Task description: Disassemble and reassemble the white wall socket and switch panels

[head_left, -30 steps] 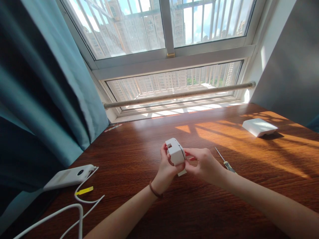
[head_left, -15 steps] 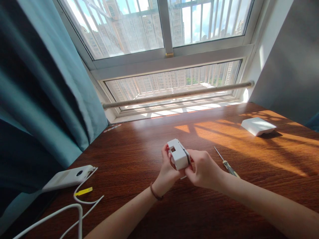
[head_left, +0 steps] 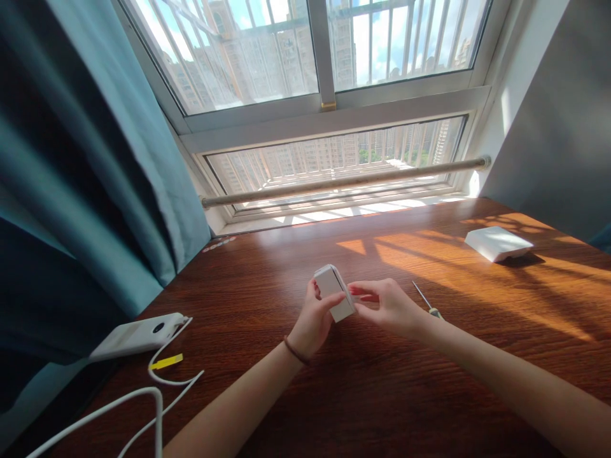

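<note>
A small white plastic casing (head_left: pixel 329 283) is held up over the table in the middle of the view. A thin dark seam runs along its upper right side. My left hand (head_left: pixel 312 324) is closed round it, thumb across the near face and fingers behind. At the casing's right edge is my right hand (head_left: pixel 394 308), its thumb and bent fingertips pinching that edge. The casing's far and under sides are hidden. Just right of my right hand, a screwdriver (head_left: pixel 422 297) lies on the table, its handle partly covered by my forearm.
The brown wooden table (head_left: pixel 258 273) reaches back to the window. A white plastic cover (head_left: pixel 499 243) lies at the right. On the left are a white power strip or device (head_left: pixel 138 334), a white cable (head_left: pixel 160 407) with a yellow tag (head_left: pixel 167 362), and a blue curtain (head_left: pixel 157 191).
The casing has been turned, so the face with the square opening no longer shows. My left thumb now lies across it, and my right hand has shifted to its right edge.
</note>
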The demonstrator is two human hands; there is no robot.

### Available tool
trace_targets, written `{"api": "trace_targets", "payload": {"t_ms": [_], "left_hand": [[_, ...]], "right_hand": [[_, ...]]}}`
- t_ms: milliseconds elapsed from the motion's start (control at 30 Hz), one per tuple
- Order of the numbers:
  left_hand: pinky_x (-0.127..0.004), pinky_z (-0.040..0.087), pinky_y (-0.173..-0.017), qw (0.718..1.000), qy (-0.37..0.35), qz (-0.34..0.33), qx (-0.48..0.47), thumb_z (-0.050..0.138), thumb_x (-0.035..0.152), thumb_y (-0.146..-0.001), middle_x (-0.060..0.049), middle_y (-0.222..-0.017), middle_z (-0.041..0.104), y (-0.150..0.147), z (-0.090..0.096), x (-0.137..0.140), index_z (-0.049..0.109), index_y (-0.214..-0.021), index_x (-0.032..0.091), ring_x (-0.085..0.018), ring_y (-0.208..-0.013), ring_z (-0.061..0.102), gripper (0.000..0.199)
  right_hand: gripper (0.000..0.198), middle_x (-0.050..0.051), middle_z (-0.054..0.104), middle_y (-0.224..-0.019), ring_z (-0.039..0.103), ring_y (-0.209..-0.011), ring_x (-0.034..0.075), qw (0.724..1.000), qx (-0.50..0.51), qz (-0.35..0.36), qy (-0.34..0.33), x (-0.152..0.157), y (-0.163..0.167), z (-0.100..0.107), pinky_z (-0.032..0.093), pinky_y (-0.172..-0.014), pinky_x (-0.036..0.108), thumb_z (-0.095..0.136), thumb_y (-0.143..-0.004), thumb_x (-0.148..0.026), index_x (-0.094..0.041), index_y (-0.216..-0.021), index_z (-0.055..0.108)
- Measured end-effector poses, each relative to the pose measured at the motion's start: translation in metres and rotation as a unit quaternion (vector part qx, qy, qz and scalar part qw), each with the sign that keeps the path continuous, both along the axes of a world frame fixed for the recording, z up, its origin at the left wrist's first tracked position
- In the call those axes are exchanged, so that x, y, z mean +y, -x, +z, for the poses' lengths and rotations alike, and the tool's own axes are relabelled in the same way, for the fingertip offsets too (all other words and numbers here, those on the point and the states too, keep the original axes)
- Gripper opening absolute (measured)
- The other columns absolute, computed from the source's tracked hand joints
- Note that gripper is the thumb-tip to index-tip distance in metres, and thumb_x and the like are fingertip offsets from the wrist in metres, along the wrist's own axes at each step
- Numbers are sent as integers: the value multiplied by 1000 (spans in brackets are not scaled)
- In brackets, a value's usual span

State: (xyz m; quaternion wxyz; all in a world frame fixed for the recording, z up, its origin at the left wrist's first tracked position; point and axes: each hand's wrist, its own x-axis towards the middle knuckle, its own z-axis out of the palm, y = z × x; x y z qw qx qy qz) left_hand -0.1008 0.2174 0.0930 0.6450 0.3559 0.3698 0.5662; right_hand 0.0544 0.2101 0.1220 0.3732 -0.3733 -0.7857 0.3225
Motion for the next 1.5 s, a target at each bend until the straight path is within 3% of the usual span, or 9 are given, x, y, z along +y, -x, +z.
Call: {"api": "trace_targets", "payload": {"t_ms": [167, 367, 500, 733, 867, 1167, 1367, 1500], "left_hand": [[-31, 45, -74, 1000, 4, -8, -25, 71, 16, -61, -2, -87, 57, 2, 3, 0, 46, -101, 18, -16, -78, 58, 47], [-30, 46, -72, 1000, -28, -2, 8, 74, 9, -55, -2, -96, 55, -1, -2, -6, 34, -119, 25, -16, -80, 57, 77], [-30, 47, -73, 998, -54, -26, 24, 76, 9, -55, -3, -102, 54, 1, -3, -7, 27, -123, 29, -16, -84, 57, 86], [-27, 47, -76, 996, -67, -16, 60, 78, 10, -52, -3, -106, 53, 0, -6, -9, 27, -123, 30, -14, -84, 57, 90], [-26, 46, -76, 995, -62, -18, 70, 78, 10, -52, -4, -108, 53, -4, -6, -11, 26, -124, 29, -15, -86, 57, 91], [-25, 45, -74, 995, -56, -47, 71, 78, 8, -51, -2, -104, 54, -5, -2, -10, 27, -124, 29, -15, -84, 57, 91], [-26, 45, -73, 997, -56, -22, 53, 77, 9, -51, -2, -99, 56, -2, 0, -5, 32, -122, 27, -15, -82, 57, 86], [-30, 47, -73, 999, -37, -7, -2, 72, 16, -61, -2, -92, 58, 3, 5, -1, 42, -115, 23, -16, -79, 58, 62]], "right_hand": [[16, 0, 68, -69, 63, -73, 17, 1000, -9, -10, 20, 2, 0, -2, 51, -68, 26, 54, -72, -19, -15, -81, 67], [15, 1, 69, -72, 64, -70, 16, 998, 12, 13, 52, -2, 2, -3, 51, -62, 22, 55, -72, -17, -14, -81, 66], [13, 1, 69, -80, 65, -70, 15, 997, 20, 36, 65, -1, -1, 1, 50, -60, 21, 52, -74, -17, -14, -78, 65], [9, 1, 64, -64, 59, -59, 13, 997, -69, -28, -31, -9, 2, 0, 43, -55, 21, 52, -69, -12, -15, -71, 60], [10, 4, 62, -66, 56, -57, 14, 983, -132, -89, -86, -14, 6, -4, 39, -53, 23, 50, -65, -11, -15, -73, 54], [13, 9, 62, -71, 58, -62, 19, 973, -171, -124, -97, -17, 9, -11, 42, -58, 27, 48, -65, -13, -14, -78, 52], [17, 8, 66, -75, 62, -66, 19, 988, -102, -95, -61, -14, 8, -7, 47, -60, 27, 50, -68, -11, -14, -83, 58], [21, 7, 69, -84, 65, -71, 17, 999, -19, -30, 25, 1, -4, -1, 52, -62, 26, 52, -77, -21, -15, -94, 62]]}}
